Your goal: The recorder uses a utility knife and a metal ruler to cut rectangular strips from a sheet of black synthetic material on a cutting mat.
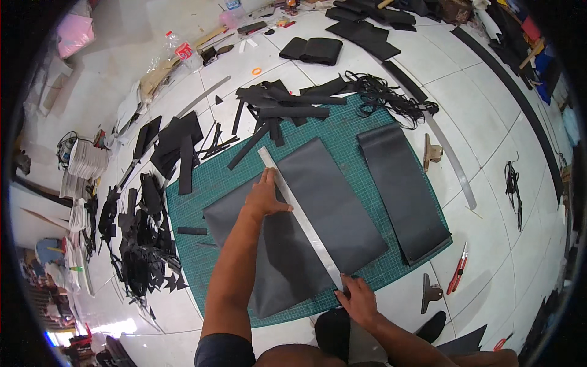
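From my remote station I had the metal ruler (299, 214) mid-view, running 11 to 5 o'clock over the dark grey sheet (333, 199) on the green mat (195, 192). Left hand (264, 196), open, fingers spread, lay on its 11 o'clock half. Right hand (359, 300) touched its 5 o'clock end; I couldn't tell if it pinched. Folded dark panel (403, 192) sat at 3, red-handled tool (455, 280) at 4.

My feed's bright, mostly even. Soft dark shadow on the grey sheet (333, 199) between the left hand (263, 197) and right hand (359, 300); ruler (306, 225) there shines pale. Blown-out glare on the floor (119, 327), well left of both. Hands crisp for me; far edges soft, lines bowed, rim black.
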Motion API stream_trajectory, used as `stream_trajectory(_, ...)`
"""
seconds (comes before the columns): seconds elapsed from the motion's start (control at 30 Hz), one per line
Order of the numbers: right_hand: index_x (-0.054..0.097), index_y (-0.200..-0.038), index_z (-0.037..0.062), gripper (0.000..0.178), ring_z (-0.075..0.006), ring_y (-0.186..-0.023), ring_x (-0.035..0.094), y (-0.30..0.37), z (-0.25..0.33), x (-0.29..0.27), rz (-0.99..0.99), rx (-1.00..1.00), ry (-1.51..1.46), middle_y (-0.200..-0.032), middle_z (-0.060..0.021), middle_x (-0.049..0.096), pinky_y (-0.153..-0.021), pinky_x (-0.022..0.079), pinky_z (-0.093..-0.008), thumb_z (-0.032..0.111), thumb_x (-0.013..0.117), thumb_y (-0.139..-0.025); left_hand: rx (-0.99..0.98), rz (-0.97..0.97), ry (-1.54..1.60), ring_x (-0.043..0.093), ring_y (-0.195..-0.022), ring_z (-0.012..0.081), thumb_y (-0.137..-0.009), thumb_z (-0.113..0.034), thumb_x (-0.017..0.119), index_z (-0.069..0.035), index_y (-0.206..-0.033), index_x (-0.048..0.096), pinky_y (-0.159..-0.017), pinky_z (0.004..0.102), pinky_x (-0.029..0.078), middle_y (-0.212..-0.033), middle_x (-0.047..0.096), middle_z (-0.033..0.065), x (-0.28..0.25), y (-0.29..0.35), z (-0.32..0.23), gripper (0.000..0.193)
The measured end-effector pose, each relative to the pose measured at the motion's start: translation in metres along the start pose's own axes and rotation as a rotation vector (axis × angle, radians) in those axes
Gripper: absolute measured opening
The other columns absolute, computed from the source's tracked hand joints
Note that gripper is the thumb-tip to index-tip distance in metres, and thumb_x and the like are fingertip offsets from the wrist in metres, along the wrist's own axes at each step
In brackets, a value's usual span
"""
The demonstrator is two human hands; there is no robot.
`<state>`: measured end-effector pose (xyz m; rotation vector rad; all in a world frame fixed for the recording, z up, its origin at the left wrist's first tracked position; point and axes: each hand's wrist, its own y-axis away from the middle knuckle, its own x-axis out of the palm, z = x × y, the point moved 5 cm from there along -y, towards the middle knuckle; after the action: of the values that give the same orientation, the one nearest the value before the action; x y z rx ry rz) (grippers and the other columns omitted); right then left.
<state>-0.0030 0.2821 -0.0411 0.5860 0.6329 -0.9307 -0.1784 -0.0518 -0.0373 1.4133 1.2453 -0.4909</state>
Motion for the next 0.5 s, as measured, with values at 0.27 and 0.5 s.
stream_trajectory(0.27,0.058,-0.128,0.0028,0.049,-0.0286,-0.084,0.062,0.0007,-0.0034,0.0094,-0.01,-0.042,0.026,-0.095,-0.0146,0.056,-0.071,0.054,-0.0389,0.028,0.07,-0.087,0.002,-0.026,-0.04,0.028,-0.142,0.037,-0.05,-0.049,0.09,-0.003,-0.15,0.023,-0.116,0.0451,0.029,-0.158,0.016,0.0194,0.0011,-0.0021,0.0054,0.129)
stream_trajectory(0.5,0.056,-0.13,0.0031,0.055,-0.0294,-0.086,0.059,0.0002,-0.002,0.0101,0.012,-0.066,0.06,-0.095,-0.0142,0.054,-0.073,0.053,-0.0375,0.027,0.073,-0.083,0.001,-0.024,-0.084,0.029,-0.141,0.0383,-0.052,-0.055,0.088,-0.003,-0.151,0.022,-0.116,0.0461,0.028,-0.158,0.015,0.0192,0.0032,-0.0017,0.0057,0.13)
